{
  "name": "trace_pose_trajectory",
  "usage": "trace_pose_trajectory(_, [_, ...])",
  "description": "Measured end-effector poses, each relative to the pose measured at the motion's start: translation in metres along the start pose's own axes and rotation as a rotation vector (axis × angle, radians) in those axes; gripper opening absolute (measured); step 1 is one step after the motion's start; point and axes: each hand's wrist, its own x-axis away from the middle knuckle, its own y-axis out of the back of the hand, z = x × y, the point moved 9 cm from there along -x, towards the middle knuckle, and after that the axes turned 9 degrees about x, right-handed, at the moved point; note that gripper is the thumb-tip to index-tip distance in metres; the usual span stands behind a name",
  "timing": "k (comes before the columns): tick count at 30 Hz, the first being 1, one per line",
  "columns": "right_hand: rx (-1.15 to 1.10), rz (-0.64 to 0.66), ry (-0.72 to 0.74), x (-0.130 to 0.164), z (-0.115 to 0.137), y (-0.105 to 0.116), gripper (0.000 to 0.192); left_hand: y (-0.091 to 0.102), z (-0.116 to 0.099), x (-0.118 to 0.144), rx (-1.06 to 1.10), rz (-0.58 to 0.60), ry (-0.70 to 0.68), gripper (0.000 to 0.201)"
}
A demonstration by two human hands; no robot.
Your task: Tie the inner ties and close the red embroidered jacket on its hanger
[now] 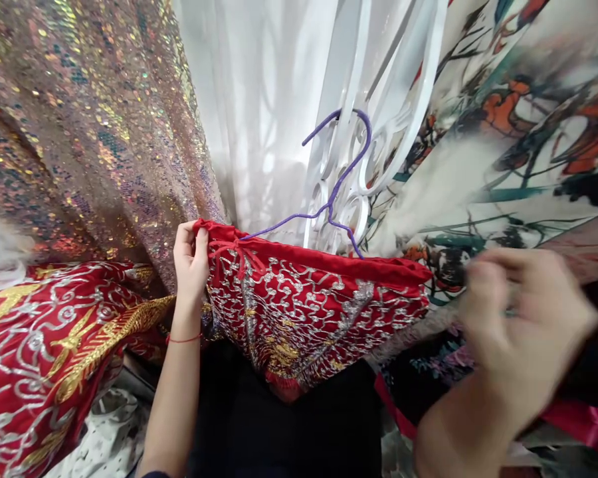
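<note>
A red skirt (319,312) with silver and gold embroidery is held up in front of me, its plain red waistband tied with a thin red cord at the left. My left hand (192,255) pinches the waistband's left end between thumb and fingers. Out of the waist rises a purple clothes hanger (336,186), its hook upward and its lower part hidden in the cloth. Off the skirt's right end, apart from it, my right hand (523,318) is smeared by motion. Its fingers look curled, but whether they hold anything does not show.
Shiny sequined fabric (94,133) hangs at the left, above another red embroidered cloth (44,358) and a white dotted cloth (104,431). Behind the hanger stands a white scrollwork frame (353,66) before a pale curtain (254,99). Patterned fabric (518,133) spreads at the right.
</note>
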Motion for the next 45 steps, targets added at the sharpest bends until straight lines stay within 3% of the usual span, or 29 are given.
trace_pose_trajectory(4, [-0.041, 0.252, -0.030, 0.011, -0.009, -0.057, 0.035, 0.001, -0.007, 0.007, 0.008, -0.014, -0.027, 0.014])
trace_pose_trajectory(7, [-0.102, 0.241, -0.125, 0.012, -0.018, -0.076, 0.050, 0.000, -0.010, 0.005, 0.005, -0.023, -0.028, 0.014])
trace_pose_trajectory(12, [-0.021, -0.205, -0.153, 0.004, -0.011, -0.046, 0.050, -0.003, -0.015, -0.007, -0.045, -0.049, -0.080, 0.019])
trace_pose_trajectory(14, [0.060, -0.286, -0.145, 0.006, -0.009, -0.041, 0.049, -0.005, -0.013, -0.008, -0.082, -0.044, -0.083, 0.020])
trace_pose_trajectory(19, [0.102, -0.104, -0.147, 0.015, -0.014, -0.066, 0.042, -0.011, 0.000, 0.004, -0.203, 0.005, -0.064, 0.026])
trace_pose_trajectory(26, [0.068, -0.070, -0.230, 0.024, -0.019, -0.084, 0.040, -0.002, 0.010, 0.018, -0.304, -0.125, -0.184, 0.025])
trace_pose_trajectory(30, [0.102, -0.085, -0.264, 0.024, -0.020, -0.092, 0.040, 0.003, 0.012, 0.027, -0.317, -0.234, -0.290, 0.023])
trace_pose_trajectory(37, [0.141, -0.108, -0.355, 0.029, -0.020, -0.092, 0.036, 0.007, 0.013, 0.030, -0.338, -0.210, -0.234, 0.024])
trace_pose_trajectory(45, [0.154, -0.168, -0.298, 0.028, -0.026, -0.093, 0.036, -0.001, 0.030, 0.027, -0.256, -0.212, -0.192, 0.032])
